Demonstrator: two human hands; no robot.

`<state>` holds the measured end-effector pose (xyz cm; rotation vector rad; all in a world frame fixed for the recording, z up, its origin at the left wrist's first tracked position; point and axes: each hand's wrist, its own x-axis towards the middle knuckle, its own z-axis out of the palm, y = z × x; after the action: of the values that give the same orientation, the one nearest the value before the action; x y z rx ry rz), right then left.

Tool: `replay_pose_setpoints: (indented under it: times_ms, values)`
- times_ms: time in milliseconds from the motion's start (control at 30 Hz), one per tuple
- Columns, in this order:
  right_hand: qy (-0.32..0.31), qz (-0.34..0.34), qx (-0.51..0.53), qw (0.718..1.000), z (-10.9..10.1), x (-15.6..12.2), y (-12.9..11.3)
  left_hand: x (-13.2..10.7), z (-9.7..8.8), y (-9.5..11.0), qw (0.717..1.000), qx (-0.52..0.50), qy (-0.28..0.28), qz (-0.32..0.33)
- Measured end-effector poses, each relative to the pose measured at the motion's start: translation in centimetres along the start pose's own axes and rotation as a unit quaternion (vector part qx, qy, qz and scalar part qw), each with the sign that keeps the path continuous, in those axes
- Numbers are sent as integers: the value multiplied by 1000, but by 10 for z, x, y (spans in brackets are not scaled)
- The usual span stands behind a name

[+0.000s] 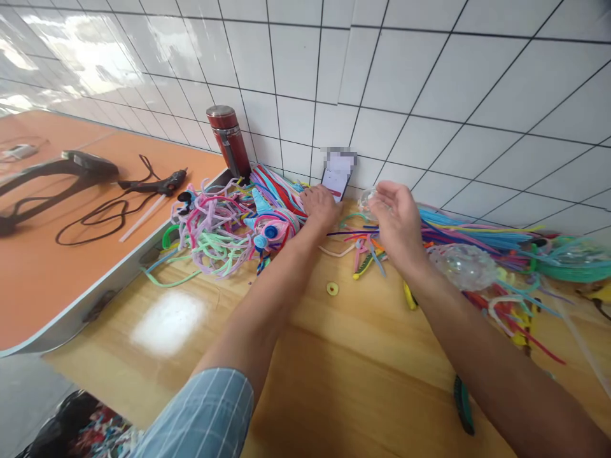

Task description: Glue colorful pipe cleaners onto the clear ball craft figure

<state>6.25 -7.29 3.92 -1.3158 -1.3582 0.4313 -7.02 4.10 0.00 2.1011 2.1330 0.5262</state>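
Observation:
My left hand (321,205) reaches to the back of the wooden table, its fingers stretched out at the lower left edge of a phone (338,178) that leans on the tiled wall. Whether the fingertips touch the phone I cannot tell. Beside that hand lie a bundle of coloured pipe cleaners (281,184) and a pink and blue pipe-cleaner figure (271,230). My right hand (398,213) is raised with loosely curved fingers, next to a clear round plastic container (366,202). It partly covers the container, and I see nothing held in it.
A red thermos (229,141) stands at the wall. Tangled pipe cleaners (214,229) lie left; more (477,230) and a clear plastic container (463,267) lie right. A small yellow ring (332,289) and green-handled tool (463,405) lie in front. A glue gun (162,183) rests on the orange table.

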Motion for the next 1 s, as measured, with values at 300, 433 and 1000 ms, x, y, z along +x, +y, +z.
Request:
replay_pose_setpoints:
  times_ms: [300,433,1000]
  values:
    - [-80,28,-58,995,-66,-97,-20,3,7,2,1000,-1,31,-6]
    - [-118,12,-82,990,-83,-127,-27,4,10,4,999,1,41,-9]
    - [-118,29,-128,984,-120,-176,-19,7,18,7,999,-1,52,-11]
